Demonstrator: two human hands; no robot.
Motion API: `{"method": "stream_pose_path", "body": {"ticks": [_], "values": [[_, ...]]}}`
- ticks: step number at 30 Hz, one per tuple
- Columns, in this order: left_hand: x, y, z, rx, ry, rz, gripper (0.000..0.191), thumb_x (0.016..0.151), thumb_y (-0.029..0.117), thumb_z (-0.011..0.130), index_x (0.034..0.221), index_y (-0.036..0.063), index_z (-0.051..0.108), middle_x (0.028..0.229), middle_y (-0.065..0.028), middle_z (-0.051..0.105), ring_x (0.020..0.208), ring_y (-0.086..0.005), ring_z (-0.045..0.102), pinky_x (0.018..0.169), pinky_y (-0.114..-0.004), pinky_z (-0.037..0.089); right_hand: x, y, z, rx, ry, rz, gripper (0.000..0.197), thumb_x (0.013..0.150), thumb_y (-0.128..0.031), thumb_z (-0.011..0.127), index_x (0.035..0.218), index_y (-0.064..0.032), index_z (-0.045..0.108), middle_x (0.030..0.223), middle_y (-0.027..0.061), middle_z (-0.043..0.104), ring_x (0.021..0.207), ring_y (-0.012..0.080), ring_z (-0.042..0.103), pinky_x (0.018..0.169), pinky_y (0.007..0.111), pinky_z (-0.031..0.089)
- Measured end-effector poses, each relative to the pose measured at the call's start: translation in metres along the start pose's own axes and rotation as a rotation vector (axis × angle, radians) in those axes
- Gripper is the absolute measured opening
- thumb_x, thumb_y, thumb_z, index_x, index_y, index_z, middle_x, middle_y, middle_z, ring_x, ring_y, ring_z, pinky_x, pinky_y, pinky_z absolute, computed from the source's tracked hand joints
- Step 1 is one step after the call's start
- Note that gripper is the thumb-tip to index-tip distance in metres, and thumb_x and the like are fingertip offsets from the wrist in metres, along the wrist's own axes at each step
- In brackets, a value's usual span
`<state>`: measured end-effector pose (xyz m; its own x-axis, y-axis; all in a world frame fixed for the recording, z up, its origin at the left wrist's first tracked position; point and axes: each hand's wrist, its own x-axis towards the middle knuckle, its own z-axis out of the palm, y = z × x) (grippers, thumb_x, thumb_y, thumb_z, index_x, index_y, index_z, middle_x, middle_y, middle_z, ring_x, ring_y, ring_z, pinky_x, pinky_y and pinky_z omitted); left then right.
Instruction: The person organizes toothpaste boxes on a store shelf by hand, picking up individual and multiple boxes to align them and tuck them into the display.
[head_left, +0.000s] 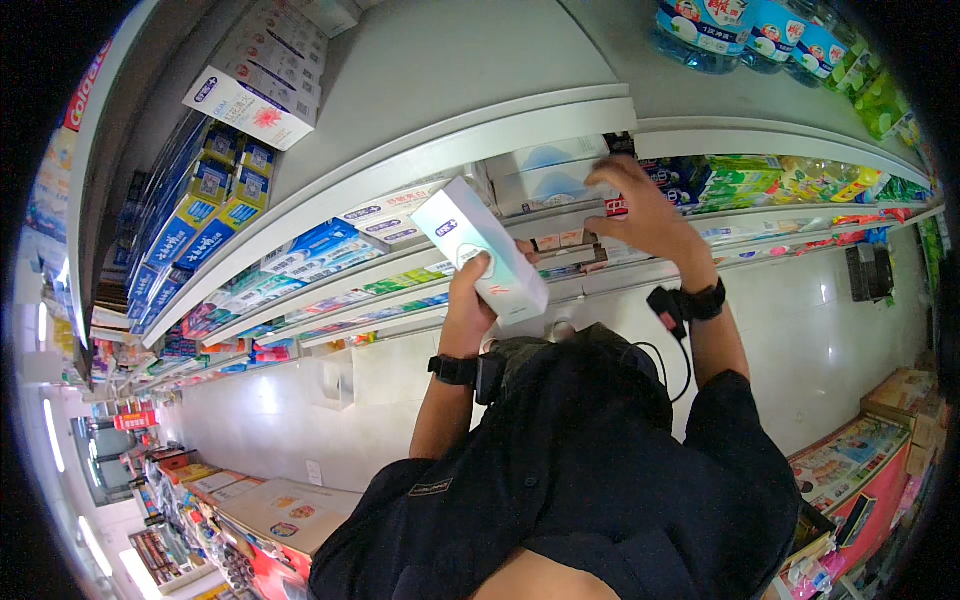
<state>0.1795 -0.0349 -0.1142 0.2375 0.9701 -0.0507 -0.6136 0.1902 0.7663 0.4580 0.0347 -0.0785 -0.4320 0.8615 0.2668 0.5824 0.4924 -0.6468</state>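
My left hand (472, 300) grips a white and pale green toothpaste-type carton (499, 266), or several held together, tilted in front of the shelves. Its thumb lies on the printed face, and the other fingers are mostly hidden behind. To the right, my right hand (649, 217) is raised at the shelf, fingers spread and curved, with nothing seen between them. Just left of its fingertips, white cartons with a blue wave print (551, 184) stand on the shelf. Beside them are white boxes with pink writing (397, 202), and blue and white toothpaste boxes (322, 251) farther left.
A grey upper shelf (465, 67) carries a white carton stack (255, 105), blue and yellow boxes (217, 195) and blue-labelled bottles (705, 30). Lower shelves run along the aisle. A dark basket (870, 271) is on the floor at right; cardboard boxes (285, 517) stand behind me.
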Motion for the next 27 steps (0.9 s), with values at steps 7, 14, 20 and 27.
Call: {"method": "stream_pose_path", "body": {"ticks": [7,14,20,27], "values": [[-0.029,0.005,-0.027,-0.015,0.045,0.001,0.059,0.099,0.047,0.04,0.127,-0.0035,0.053,0.107,-0.023,0.066,0.099,-0.0371,0.066,0.091,-0.048,0.051,0.05,0.022,-0.006,-0.451,-0.293,0.108,0.107,0.061,-0.018,0.084,0.154,-0.021,0.03,0.156,0.019,0.03,0.145,0.0407,0.028,0.119,0.05,0.026],[-0.046,0.004,-0.03,0.038,0.028,0.052,0.067,0.098,0.056,0.042,0.124,-0.004,0.055,0.107,-0.0233,0.066,0.097,-0.0366,0.067,0.087,-0.047,0.053,0.065,0.027,-0.008,-0.428,-0.284,0.058,0.114,0.057,-0.027,0.088,0.153,-0.0116,0.028,0.153,0.0252,0.035,0.144,0.0407,0.03,0.12,0.046,0.027],[-0.043,0.016,-0.019,0.079,0.0,0.023,0.069,0.094,0.058,0.054,0.122,-0.005,0.057,0.107,-0.0225,0.067,0.098,-0.0361,0.067,0.089,-0.047,0.054,0.066,0.058,0.0,-0.273,-0.229,-0.009,0.108,0.06,-0.026,0.087,0.151,-0.0064,0.031,0.151,0.0263,0.038,0.142,0.0414,0.033,0.119,0.044,0.028],[-0.043,0.035,0.004,0.135,-0.076,-0.02,0.067,0.087,0.049,0.07,0.122,-0.0061,0.056,0.1,-0.0252,0.069,0.089,-0.0357,0.07,0.076,-0.044,0.058,0.043,0.046,-0.007,-0.238,-0.132,0.046,0.098,0.064,-0.027,0.085,0.148,-0.0089,0.038,0.15,0.0254,0.039,0.141,0.0408,0.034,0.119,0.044,0.028]]}}
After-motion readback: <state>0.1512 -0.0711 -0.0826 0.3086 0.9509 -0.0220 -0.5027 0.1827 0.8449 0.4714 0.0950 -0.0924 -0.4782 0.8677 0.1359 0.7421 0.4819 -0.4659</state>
